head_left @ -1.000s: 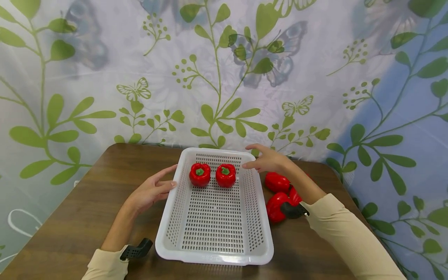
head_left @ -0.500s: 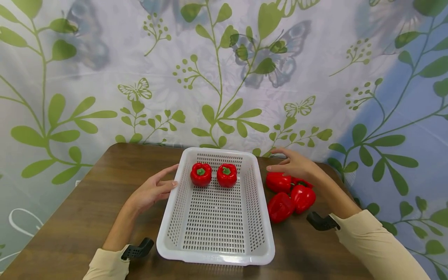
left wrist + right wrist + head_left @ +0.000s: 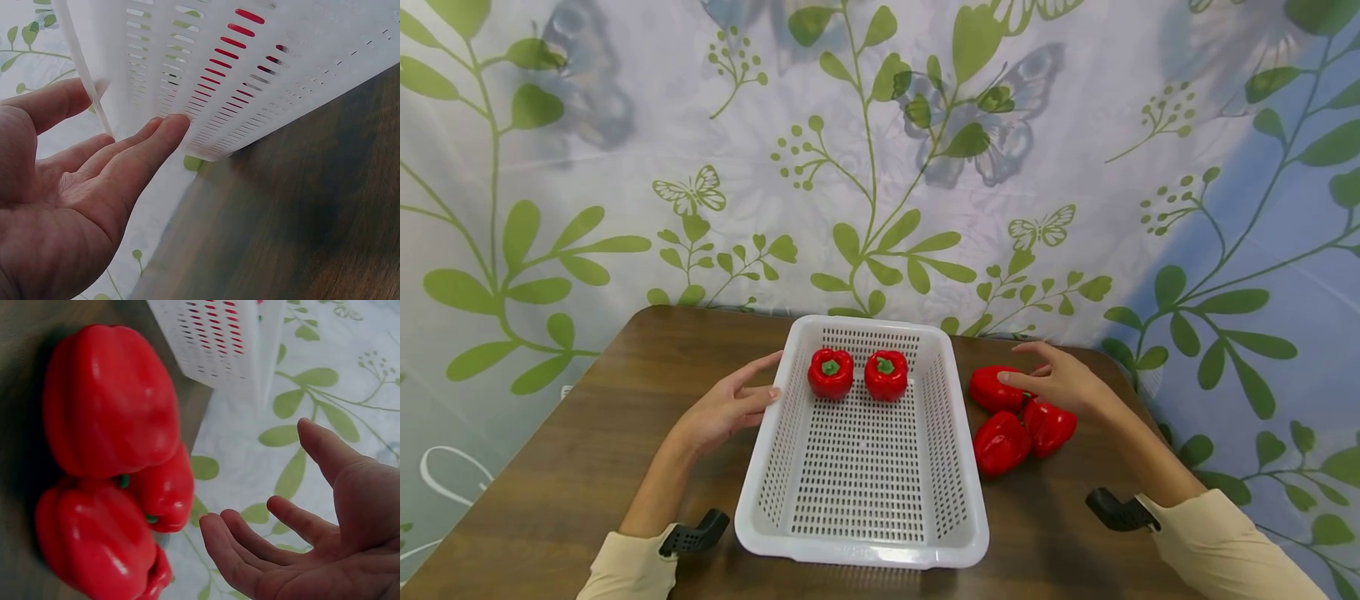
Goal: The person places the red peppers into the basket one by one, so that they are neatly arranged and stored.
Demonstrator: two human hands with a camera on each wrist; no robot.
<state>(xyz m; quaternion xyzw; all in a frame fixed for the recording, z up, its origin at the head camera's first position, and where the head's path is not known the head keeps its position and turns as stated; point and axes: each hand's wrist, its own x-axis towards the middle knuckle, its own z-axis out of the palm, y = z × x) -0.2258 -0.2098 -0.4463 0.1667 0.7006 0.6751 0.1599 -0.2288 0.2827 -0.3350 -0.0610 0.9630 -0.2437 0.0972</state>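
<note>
A white perforated plastic basket (image 3: 861, 554) stands on the wooden table. Inside it, at the far end, two red bell peppers (image 3: 831, 375) (image 3: 886, 377) sit side by side, green stems up. My left hand (image 3: 722, 414) is at the basket's left side; in the left wrist view its thumb (image 3: 59, 103) reaches over the rim, and its extended fingers lie against the outer wall. Right of the basket, several red bell peppers (image 3: 112, 400) lie clustered. Over the back of this cluster is my right hand (image 3: 1060, 382), fingers spread and nothing held, its thumb overlapping the far pepper (image 3: 992, 390).
The brown table (image 3: 602, 442) carries the basket and the loose peppers. A cloth (image 3: 745, 150) printed with leaves and butterflies hangs behind the table's back edge. Black wrist mounts (image 3: 696, 533) stick out near both sleeves.
My right hand has moved from the basket's back right corner to the right and down over the loose peppers. The left hand and the basket have stayed in place.
</note>
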